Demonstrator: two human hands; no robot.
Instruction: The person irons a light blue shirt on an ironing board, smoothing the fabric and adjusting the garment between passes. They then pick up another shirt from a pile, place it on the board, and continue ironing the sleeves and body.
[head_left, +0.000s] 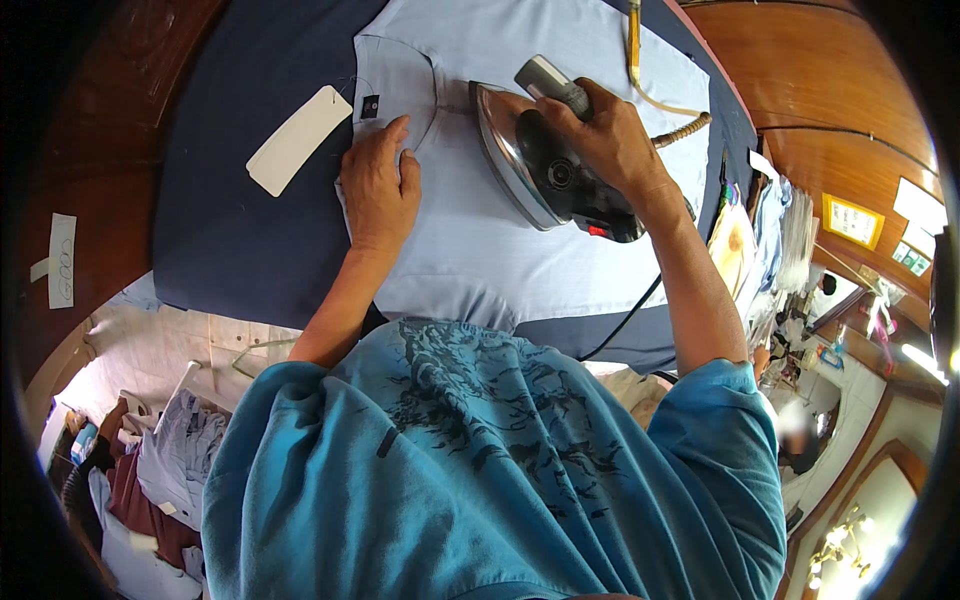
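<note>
A light blue garment (560, 280) lies spread over a dark navy cloth, its curved neckline towards the left. My right hand (610, 135) is wrapped round the handle of a steam iron (560, 165). The iron's metal soleplate rests on or just over the fabric, its pointed tip towards the upper left. On the neck end of the garment lies my left hand (383, 185), fingers spread and flat, just below a small black label (370, 106). A blank white swing tag (298, 142) hangs off the neckline by a string and lies on the navy cloth.
The navy cloth (240, 220) covers the table. From the iron, a coiled hose (682, 130) and a dark cord (635, 318) run off. Folded clothes (180, 460) sit in a heap at lower left. Garments (765, 235) hang at the right, beyond the table; people are farther back.
</note>
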